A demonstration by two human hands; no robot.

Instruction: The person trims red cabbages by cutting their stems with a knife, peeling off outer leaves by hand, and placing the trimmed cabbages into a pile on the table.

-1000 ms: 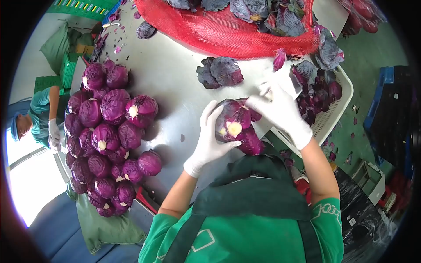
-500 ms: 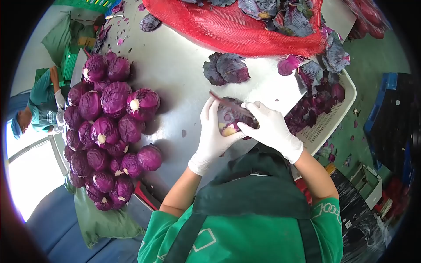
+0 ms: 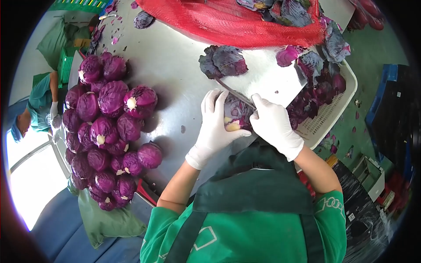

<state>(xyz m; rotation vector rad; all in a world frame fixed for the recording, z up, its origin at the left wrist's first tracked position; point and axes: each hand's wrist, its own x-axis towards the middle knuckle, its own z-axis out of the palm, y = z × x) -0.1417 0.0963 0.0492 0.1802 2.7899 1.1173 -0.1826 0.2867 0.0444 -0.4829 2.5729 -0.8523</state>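
A red cabbage [image 3: 237, 112] with a pale cut stem end lies in front of me on the metal table [image 3: 175, 65]. My gloved left hand [image 3: 212, 125] curves round its left side, fingers above and thumb below. In my gloved right hand [image 3: 272, 125] is a knife [image 3: 235, 93], its blade slanting up and left over the top of the cabbage. The knife's handle is hidden in my fist. Beyond the blade tip rest dark loose cabbage leaves [image 3: 222, 61].
Many red cabbages [image 3: 115, 98] are piled on the left. A red mesh sack [image 3: 228, 26] of leaves lies at the back. At right, a white crate [image 3: 348, 94] holds purple leaves. Another person [image 3: 41, 105] stands at far left; blue pallets [image 3: 388, 87] are at far right.
My right hand has shifted from cupping the cabbage to a closed grip at its right, with the knife blade now more plainly across the top. The left hand's fingers have moved slightly.
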